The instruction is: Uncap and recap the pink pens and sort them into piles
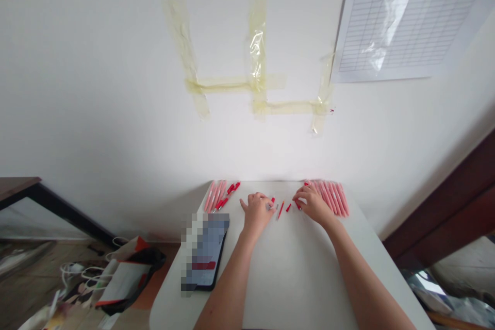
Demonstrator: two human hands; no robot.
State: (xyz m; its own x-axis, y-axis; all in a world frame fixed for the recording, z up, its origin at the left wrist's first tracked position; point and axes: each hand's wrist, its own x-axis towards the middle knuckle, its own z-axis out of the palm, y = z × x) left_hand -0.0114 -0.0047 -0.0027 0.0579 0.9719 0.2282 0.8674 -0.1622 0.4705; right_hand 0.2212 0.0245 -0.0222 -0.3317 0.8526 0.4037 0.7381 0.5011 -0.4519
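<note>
My left hand [257, 212] is over the table with its fingers curled and little finger held out. Its thumb and forefinger meet near a small red piece [273, 200]; what they hold, if anything, is too small to name. My right hand [314, 205] is closed in a pinch on a red pen part [297, 205]. Between my hands lie a thin red pen refill [280, 210], a short red piece [288, 208] and a tiny grey piece [276, 207].
Pink wrapped pens lie in a row at the back left [215, 196] and another row at the back right [335, 198]. Red pens [228, 197] lie beside the left row. A phone [211, 252] rests at the table's left edge. The white wall [232, 149] stands behind.
</note>
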